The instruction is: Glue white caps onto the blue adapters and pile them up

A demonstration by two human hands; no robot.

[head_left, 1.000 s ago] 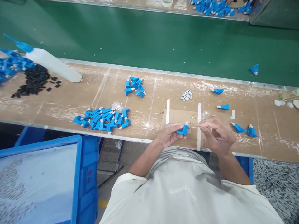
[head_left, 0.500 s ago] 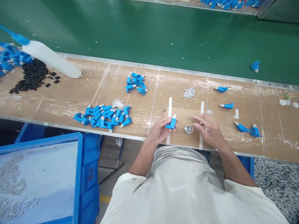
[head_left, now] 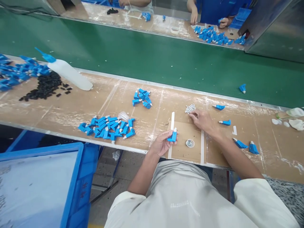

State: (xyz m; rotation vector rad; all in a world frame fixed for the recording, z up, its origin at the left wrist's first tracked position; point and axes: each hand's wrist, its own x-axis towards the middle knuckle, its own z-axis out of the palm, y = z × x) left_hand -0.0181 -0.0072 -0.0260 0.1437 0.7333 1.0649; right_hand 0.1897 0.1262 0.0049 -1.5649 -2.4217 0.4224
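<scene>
Nearest, the person's shirt [head_left: 180, 190] carries small faint lettering on the chest that seems to read "CONNECTED"; the reddish marks on the blue crate [head_left: 82, 171] at the near left are too blurred to read. At the bench's near edge the left hand [head_left: 161, 144] grips a blue piece [head_left: 172, 136] between thumb and fingers, its white tip pointing to the far side, over the left strip of tape [head_left: 172, 120] on a square of card [head_left: 182, 155]. The piece looks light and stiff, probably smooth plastic and a little slippery; the broad blue body seems the surest hold, while the slim tip looks easier to harm. A little cup [head_left: 190, 143] sits on the card to its right. Beyond, the right hand [head_left: 201, 121] has thumb and fingers drawn together at the near edge of a pile of grey bits [head_left: 190, 108]; whether it pinches one cannot be told. Such bits look light, hard and easily dropped, best taken by the fingertips. Four loose pieces [head_left: 253, 148] lie to the right, and a big heap [head_left: 102, 122] and a smaller cluster [head_left: 142, 98] to the left. Farther left, a white bottle [head_left: 71, 75] showing no label leans beside black parts [head_left: 48, 84]. Past the green belt [head_left: 142, 53], a co-worker in blue [head_left: 213, 12] has both hands near another blue heap [head_left: 211, 34], and a tape roll [head_left: 175, 30] lies to its left.
</scene>
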